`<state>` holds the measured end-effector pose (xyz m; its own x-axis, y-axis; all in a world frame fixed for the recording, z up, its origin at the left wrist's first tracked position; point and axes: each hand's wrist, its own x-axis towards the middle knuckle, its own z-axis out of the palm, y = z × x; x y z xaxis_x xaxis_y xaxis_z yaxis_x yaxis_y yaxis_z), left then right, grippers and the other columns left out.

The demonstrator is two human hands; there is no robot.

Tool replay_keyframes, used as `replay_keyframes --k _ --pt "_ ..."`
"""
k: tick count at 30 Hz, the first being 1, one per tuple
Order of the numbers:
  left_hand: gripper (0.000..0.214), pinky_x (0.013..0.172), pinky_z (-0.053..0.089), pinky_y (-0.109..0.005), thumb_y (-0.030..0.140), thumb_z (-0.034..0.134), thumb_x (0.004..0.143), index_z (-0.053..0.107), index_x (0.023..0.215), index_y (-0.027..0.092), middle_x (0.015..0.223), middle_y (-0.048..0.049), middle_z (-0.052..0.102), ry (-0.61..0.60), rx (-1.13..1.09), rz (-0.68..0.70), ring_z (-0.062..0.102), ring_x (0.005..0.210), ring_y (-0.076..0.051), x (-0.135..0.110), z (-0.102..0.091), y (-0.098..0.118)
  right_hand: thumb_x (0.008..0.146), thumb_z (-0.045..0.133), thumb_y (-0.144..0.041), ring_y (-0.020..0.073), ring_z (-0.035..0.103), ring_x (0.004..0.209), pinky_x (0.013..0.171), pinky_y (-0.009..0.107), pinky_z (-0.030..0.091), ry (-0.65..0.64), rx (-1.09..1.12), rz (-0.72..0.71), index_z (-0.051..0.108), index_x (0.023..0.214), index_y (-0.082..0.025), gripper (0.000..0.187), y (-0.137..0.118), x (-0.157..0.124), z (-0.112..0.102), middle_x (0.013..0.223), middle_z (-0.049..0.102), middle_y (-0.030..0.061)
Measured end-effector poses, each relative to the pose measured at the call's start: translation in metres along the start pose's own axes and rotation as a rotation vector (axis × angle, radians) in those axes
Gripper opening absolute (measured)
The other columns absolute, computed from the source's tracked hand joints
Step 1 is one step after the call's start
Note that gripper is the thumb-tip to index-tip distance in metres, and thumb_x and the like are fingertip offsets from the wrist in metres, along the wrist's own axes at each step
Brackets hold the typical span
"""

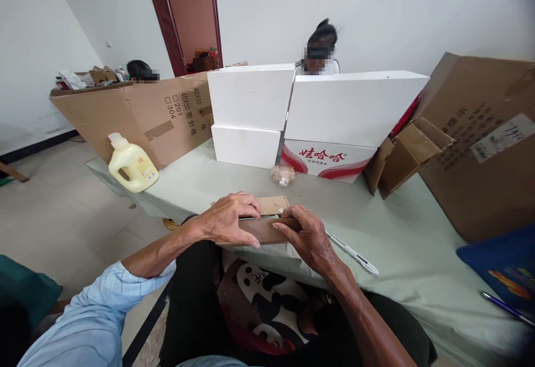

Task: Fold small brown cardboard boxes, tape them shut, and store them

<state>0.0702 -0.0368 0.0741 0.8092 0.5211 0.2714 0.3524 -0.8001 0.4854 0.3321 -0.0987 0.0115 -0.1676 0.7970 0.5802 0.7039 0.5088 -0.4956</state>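
A small brown cardboard box [262, 233] lies at the near edge of the table, with a flap [273, 205] raised on its far side. My left hand [232, 219] grips its left part, fingers over the top and thumb along the near side. At the right end, my right hand [307, 236] is closed on the cardboard, thumb on the near panel and fingers curled behind. The inside of the box is mostly hidden by my hands. Just right of my right hand lies a white utility knife [353, 252].
White boxes [251, 99] and a red-and-white carton [330, 160] stand stacked ahead. A clear-wrapped bundle [283, 175] lies before them. On the left are a yellow jug [132, 163] and a large carton [167, 121]; on the right, another carton [480, 144]. Two people sit behind.
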Motion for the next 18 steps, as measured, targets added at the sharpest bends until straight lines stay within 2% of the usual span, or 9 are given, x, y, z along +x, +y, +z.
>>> replay_keyframes --k 3,4,8,13,18 --pt "0.01 0.093 0.056 -0.04 0.028 0.082 0.091 0.083 0.1 0.022 0.115 -0.0076 0.079 0.052 0.054 -0.019 0.073 0.105 -0.027 -0.001 0.004 -0.003 0.102 0.068 -0.034 0.023 0.066 0.085 0.078 0.034 0.048 -0.028 -0.009 -0.008 0.067 0.095 -0.025 0.012 -0.001 0.005 -0.001 0.09 0.074 0.0046" --pt "0.008 0.092 0.056 -0.04 0.024 0.076 0.096 0.083 0.097 0.022 0.112 -0.0073 0.079 0.083 0.066 -0.023 0.073 0.102 -0.025 0.0 0.006 -0.003 0.103 0.067 -0.034 0.023 0.066 0.085 0.078 0.034 0.048 -0.037 -0.01 -0.008 0.067 0.094 -0.025 0.013 -0.002 0.006 -0.001 0.09 0.074 0.0046" --pt "0.024 0.091 0.054 -0.04 0.021 0.061 0.104 0.081 0.091 0.021 0.103 -0.0072 0.08 0.196 0.151 0.026 0.073 0.095 -0.023 0.0 0.014 -0.005 0.104 0.065 -0.037 0.0221 0.065 0.083 0.076 0.033 0.047 -0.054 -0.002 0.029 0.069 0.09 -0.025 0.019 -0.002 0.012 -0.002 0.088 0.074 0.0042" --pt "0.026 0.088 0.051 -0.042 0.02 0.056 0.107 0.078 0.093 0.02 0.102 -0.0096 0.08 0.307 0.355 0.115 0.069 0.096 -0.024 -0.002 0.022 -0.002 0.104 0.063 -0.046 0.0202 0.063 0.078 0.073 0.033 0.045 -0.086 0.023 0.099 0.069 0.087 -0.024 0.028 -0.001 0.019 -0.002 0.087 0.073 0.0031" --pt "0.03 0.084 0.049 -0.041 0.015 0.051 0.107 0.075 0.09 0.021 0.1 -0.0084 0.08 0.345 0.474 0.224 0.068 0.096 -0.024 -0.006 0.027 0.004 0.102 0.064 -0.046 0.0192 0.061 0.076 0.072 0.032 0.042 -0.098 0.044 0.142 0.068 0.084 -0.024 0.029 -0.002 0.026 -0.001 0.083 0.072 0.0019"
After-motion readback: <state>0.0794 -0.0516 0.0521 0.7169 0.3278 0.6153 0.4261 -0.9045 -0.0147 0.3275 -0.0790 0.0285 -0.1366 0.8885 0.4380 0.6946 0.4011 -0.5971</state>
